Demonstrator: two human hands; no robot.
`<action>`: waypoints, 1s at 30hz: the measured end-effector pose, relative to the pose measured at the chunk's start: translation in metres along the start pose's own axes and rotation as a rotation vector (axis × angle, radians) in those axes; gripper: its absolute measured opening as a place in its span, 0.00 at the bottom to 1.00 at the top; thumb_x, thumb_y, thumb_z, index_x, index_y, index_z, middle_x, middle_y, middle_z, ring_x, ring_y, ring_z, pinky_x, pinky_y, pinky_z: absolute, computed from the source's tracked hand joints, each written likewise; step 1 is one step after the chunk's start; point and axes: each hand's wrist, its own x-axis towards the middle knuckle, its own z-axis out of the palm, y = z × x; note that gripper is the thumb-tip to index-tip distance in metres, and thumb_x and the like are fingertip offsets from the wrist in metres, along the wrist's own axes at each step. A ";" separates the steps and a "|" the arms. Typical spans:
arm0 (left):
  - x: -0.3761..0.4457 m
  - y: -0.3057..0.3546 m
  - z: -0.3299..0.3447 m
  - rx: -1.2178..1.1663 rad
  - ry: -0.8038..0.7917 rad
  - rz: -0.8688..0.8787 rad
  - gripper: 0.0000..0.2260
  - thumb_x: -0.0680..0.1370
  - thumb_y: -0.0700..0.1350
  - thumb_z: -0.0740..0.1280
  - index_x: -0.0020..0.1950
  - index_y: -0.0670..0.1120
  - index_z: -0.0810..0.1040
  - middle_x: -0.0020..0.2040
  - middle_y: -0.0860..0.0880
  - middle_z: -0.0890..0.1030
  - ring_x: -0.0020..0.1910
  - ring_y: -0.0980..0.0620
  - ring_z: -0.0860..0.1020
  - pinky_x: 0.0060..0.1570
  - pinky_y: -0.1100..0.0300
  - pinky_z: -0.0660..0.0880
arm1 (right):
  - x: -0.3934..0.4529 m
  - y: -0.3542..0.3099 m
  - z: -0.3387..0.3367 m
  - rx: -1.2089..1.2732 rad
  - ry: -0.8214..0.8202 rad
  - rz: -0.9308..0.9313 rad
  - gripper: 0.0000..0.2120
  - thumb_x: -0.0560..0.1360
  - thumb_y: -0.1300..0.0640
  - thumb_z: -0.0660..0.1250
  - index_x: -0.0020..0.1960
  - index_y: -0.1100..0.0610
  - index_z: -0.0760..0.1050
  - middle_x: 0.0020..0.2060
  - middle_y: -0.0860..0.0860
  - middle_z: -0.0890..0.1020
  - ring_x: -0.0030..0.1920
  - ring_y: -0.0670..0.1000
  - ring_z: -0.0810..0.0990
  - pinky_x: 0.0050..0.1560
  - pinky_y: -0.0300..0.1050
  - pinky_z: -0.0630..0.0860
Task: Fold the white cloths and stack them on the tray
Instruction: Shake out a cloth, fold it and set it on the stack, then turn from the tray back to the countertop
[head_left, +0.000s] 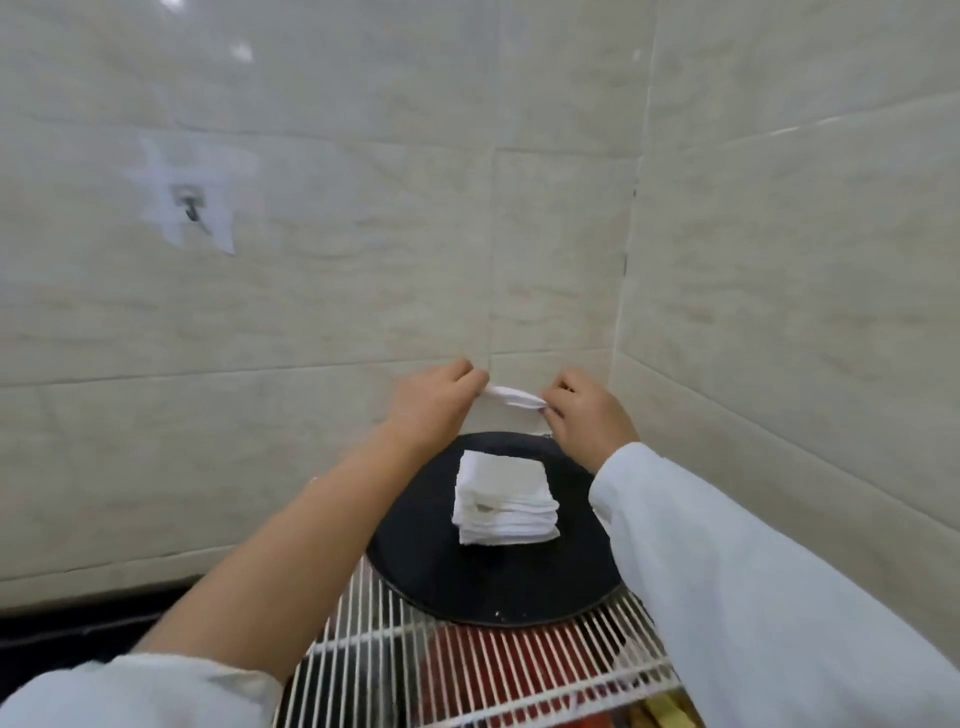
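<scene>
A round black tray (441, 571) lies on a white wire rack. On it stands a neat stack of folded white cloths (504, 499). Above the tray's far rim, both hands hold one more white cloth (511, 397) stretched between them in the air. My left hand (441, 400) pinches its left end and my right hand (587, 410) pinches its right end. The lower part of this cloth hangs against the pale wall and is hard to make out.
The wire rack (395, 649) juts out below the tray, with red and dark items under it. Tiled walls meet in a corner right behind the hands. A metal hook (189, 208) is stuck on the left wall. A dark ledge (78, 629) runs low left.
</scene>
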 end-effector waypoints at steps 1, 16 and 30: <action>-0.002 0.002 0.008 0.033 -0.073 -0.014 0.13 0.60 0.37 0.74 0.39 0.45 0.74 0.31 0.46 0.79 0.21 0.47 0.75 0.18 0.67 0.55 | 0.000 0.008 0.014 0.017 -0.027 -0.009 0.05 0.62 0.65 0.67 0.29 0.66 0.77 0.28 0.59 0.77 0.21 0.57 0.75 0.20 0.37 0.70; -0.050 0.033 0.049 -0.146 -0.698 -0.178 0.19 0.80 0.42 0.56 0.72 0.44 0.65 0.71 0.45 0.67 0.66 0.44 0.71 0.64 0.53 0.70 | -0.025 0.027 0.049 -0.074 -0.825 -0.002 0.06 0.75 0.63 0.59 0.41 0.57 0.73 0.46 0.56 0.75 0.51 0.58 0.75 0.45 0.46 0.72; -0.226 -0.037 -0.132 0.405 -0.511 -0.909 0.21 0.80 0.52 0.55 0.71 0.45 0.63 0.70 0.45 0.67 0.70 0.44 0.64 0.66 0.51 0.63 | -0.021 -0.222 0.031 0.156 -0.354 -0.422 0.21 0.77 0.52 0.57 0.68 0.56 0.65 0.64 0.55 0.73 0.65 0.57 0.71 0.62 0.49 0.67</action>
